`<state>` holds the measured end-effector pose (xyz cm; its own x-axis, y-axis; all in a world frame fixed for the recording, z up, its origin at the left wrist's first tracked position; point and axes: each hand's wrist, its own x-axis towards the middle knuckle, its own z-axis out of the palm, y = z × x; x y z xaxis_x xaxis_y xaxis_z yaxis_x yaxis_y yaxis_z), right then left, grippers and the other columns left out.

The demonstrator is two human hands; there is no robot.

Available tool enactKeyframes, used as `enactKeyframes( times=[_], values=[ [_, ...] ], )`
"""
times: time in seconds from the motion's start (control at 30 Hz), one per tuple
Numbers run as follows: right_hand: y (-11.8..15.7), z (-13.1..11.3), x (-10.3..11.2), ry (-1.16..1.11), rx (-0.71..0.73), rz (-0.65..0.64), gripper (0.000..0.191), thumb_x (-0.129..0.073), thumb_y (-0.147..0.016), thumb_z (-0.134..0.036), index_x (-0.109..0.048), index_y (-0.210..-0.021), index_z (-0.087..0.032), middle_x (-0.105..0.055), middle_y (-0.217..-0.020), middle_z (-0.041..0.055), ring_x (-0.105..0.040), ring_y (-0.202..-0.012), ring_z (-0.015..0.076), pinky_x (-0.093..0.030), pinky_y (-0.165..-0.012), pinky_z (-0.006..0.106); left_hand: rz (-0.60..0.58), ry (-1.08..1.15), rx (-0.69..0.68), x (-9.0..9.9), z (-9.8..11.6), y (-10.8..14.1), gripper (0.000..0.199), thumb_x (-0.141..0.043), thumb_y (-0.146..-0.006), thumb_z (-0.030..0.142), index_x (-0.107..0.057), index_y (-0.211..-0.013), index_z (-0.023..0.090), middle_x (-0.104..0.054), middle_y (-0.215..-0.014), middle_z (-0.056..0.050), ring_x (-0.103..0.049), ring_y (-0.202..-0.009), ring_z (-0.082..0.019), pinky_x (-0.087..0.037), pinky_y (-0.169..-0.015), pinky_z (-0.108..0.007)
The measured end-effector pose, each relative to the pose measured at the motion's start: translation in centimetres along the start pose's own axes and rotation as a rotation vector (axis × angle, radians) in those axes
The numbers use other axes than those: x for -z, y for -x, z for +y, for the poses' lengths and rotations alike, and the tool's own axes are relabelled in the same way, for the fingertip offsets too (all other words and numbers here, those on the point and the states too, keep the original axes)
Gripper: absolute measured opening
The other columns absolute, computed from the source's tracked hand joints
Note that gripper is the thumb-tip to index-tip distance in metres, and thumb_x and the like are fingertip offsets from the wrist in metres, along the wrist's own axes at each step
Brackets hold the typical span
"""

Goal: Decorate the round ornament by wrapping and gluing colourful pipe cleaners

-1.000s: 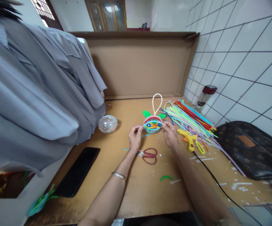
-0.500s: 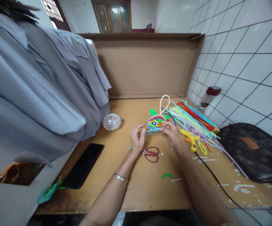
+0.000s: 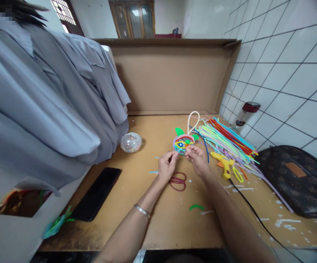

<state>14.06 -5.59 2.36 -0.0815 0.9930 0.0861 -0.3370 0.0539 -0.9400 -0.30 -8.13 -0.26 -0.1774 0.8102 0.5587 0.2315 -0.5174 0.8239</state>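
My left hand is closed in a pinch on one end of a short light-blue pipe cleaner. The fingers of my right hand pinch its other end. Just beyond my fingertips lies a round craft piece with green leaf shapes, a yellow-rimmed eye and a cream loop above it. My hands partly cover its lower edge. Red-handled scissors lie below my left hand, their blades hidden by my wrist. A yellow glue gun rests right of my right hand.
Behind the glue gun lies a pile of coloured pipe cleaners, with a dark patterned bag and a bottle near the tiled wall. Leftward are a clear faceted ball, a black phone and a person's grey sleeve.
My left hand has moved right and its spread fingers have closed on the light-blue pipe cleaner. My right hand keeps its pinch. A dark blue pipe cleaner by the pile now reaches further toward me.
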Motion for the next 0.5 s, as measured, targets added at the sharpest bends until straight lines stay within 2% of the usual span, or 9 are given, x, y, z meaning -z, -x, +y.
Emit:
enactKeyframes(
  times=[0.2,0.33,0.5],
  values=[
    [0.15,0.43,-0.30,-0.067,-0.030,-0.032,0.040,-0.089,-0.053,-0.049,-0.069,-0.074,-0.021,-0.068,-0.064,-0.0003,-0.056,-0.057,0.0113,-0.043,-0.056,0.025,0.033,0.068,0.107,-0.26,-0.54,0.08,0.033,-0.062,-0.087,0.046,-0.071,-0.075,0.017,-0.067,-0.066,-0.001,-0.060,-0.063,-0.014,-0.049,-0.067,-0.026],
    [0.06,0.67,-0.07,-0.061,-0.024,-0.033,0.041,-0.089,-0.054,-0.046,-0.068,-0.077,-0.021,-0.068,-0.066,-0.0001,-0.057,-0.058,0.0117,-0.044,-0.056,0.026,0.029,0.079,0.112,-0.36,-0.73,0.23,0.032,-0.062,-0.087,0.045,-0.071,-0.075,0.016,-0.067,-0.066,-0.001,-0.059,-0.063,-0.014,-0.048,-0.066,-0.025],
    [-0.15,1.05,0.16,0.013,-0.004,-0.045,0.035,-0.086,-0.057,-0.045,-0.066,-0.072,-0.021,-0.067,-0.064,-0.0002,-0.055,-0.056,0.0112,-0.043,-0.055,0.025,0.023,0.065,0.097,-0.36,-0.48,0.31,0.030,-0.063,-0.086,0.043,-0.072,-0.076,0.017,-0.068,-0.068,-0.002,-0.059,-0.064,-0.014,-0.047,-0.067,-0.026]
  ],
)
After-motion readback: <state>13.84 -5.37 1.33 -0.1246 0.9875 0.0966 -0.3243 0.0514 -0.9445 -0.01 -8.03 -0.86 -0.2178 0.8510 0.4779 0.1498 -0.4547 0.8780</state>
